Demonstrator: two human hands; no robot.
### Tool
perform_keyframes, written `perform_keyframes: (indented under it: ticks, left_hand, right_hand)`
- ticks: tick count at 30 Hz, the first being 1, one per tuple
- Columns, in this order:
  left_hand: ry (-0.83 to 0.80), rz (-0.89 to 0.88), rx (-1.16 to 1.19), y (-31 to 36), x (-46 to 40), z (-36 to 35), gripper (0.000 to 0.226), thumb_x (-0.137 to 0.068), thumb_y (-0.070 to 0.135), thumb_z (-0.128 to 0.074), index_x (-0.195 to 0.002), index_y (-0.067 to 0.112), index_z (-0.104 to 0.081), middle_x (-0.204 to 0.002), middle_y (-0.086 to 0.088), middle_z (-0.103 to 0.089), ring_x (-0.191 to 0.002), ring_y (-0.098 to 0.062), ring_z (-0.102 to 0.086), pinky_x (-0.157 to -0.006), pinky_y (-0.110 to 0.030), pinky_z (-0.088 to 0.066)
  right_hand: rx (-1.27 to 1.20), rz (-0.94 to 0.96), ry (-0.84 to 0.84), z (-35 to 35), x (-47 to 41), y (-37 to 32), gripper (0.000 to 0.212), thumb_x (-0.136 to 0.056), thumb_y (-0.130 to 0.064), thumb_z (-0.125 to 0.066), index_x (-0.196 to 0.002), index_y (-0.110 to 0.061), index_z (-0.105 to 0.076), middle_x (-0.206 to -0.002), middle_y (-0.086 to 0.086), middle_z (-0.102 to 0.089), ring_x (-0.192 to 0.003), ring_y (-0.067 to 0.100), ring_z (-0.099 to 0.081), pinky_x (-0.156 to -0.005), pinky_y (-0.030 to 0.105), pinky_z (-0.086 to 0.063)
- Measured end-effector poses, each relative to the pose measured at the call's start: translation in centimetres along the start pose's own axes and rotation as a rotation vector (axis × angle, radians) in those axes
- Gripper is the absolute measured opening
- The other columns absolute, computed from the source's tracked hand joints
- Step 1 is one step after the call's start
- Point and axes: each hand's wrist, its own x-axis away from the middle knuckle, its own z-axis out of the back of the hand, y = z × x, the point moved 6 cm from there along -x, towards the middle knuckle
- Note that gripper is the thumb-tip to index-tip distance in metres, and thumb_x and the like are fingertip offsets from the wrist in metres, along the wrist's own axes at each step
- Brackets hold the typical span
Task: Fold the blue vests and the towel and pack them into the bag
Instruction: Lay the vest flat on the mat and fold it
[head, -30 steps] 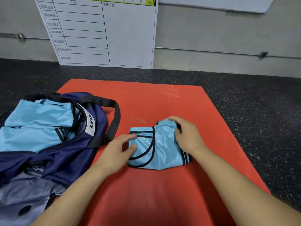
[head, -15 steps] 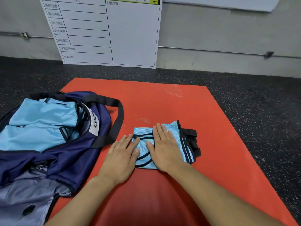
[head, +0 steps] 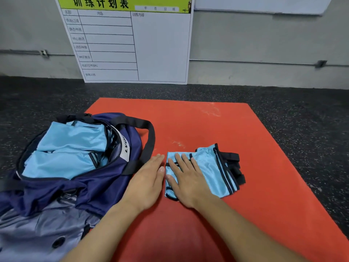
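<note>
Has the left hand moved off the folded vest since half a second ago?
Yes. The left hand slid left toward the bag, and now lies flat on the red mat beside the folded vest.

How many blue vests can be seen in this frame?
2 at least. One folded vest lies on the red mat under the right hand. Blue vest fabric fills the open bag; it may be several vests, and more may be hidden.

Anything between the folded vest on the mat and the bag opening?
Only the left hand, flat on the red mat beside the folded vest, and the bag's black strap lying over the mat. The bag is open, with blue vests already filling much of it.
</note>
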Motion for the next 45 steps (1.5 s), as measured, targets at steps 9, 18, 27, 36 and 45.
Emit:
perform_keyframes:
  ticks: [9, 18, 27, 36, 45]
  left_hand:
    - [-0.263, -0.106, -0.124, -0.4, -6.4, -3.1, 0.044, -0.109, 0.024, -0.035, -0.152, 0.023, -0.045, -0.165, -0.007, -0.027, -0.154, -0.02, -0.02, -0.125, -0.029, -0.013]
    - [-0.277, -0.112, -0.203, -1.8, -5.8, -2.9, 0.076, -0.089, 0.062, -0.012, -0.145, 0.03, -0.053, -0.157, 0.004, -0.044, -0.147, -0.015, -0.033, -0.122, -0.041, -0.025]
    - [-0.309, -0.259, -0.341, -0.7, 2.9, -1.6, 0.082, -0.092, 0.077, -0.009, -0.153, 0.033, -0.04, -0.161, 0.01, -0.033, -0.151, -0.009, -0.024, -0.124, -0.025, -0.015]
    - [-0.284, -0.572, -0.492, 5.6, 12.5, -1.0, 0.05, -0.102, 0.06, -0.039, -0.144, 0.035, -0.051, -0.147, 0.014, -0.049, -0.138, -0.007, -0.045, -0.113, -0.024, -0.027]
    - [-0.34, -0.555, -0.292, 6.9, 11.0, -2.4, 0.038, -0.104, 0.057, -0.041, -0.14, 0.051, -0.052, -0.169, 0.014, -0.006, -0.156, -0.009, -0.004, -0.124, -0.032, -0.019]
  right_hand:
    - [0.087, 0.35, 0.253, 3.6, 6.4, -1.1, 0.036, -0.097, -0.051, -0.056, -0.127, -0.032, -0.061, -0.122, -0.009, -0.057, -0.108, 0.015, -0.053, -0.092, 0.032, -0.042]
    - [0.198, 0.359, 0.355, 3.3, 6.8, -1.0, 0.013, -0.099, -0.029, -0.06, -0.101, -0.03, -0.073, -0.091, -0.013, -0.06, -0.084, 0.015, -0.052, -0.072, 0.031, -0.039]
    - [-0.14, 0.302, 0.09, 5.9, 12.5, 4.7, 0.018, -0.107, -0.038, -0.049, -0.11, -0.035, -0.067, -0.114, -0.021, -0.058, -0.101, 0.005, -0.057, -0.087, 0.025, -0.048]
    - [-0.44, 0.097, 0.027, 8.5, 18.4, 11.9, 0.016, -0.1, -0.024, -0.064, -0.102, -0.037, -0.073, -0.134, -0.017, -0.056, -0.117, 0.008, -0.062, -0.102, 0.023, -0.044]
    - [-0.799, -0.12, 0.119, 8.0, 17.8, 14.0, 0.016, -0.099, -0.012, -0.064, -0.103, -0.025, -0.074, -0.104, -0.004, -0.074, -0.091, 0.002, -0.065, -0.085, 0.033, -0.051]
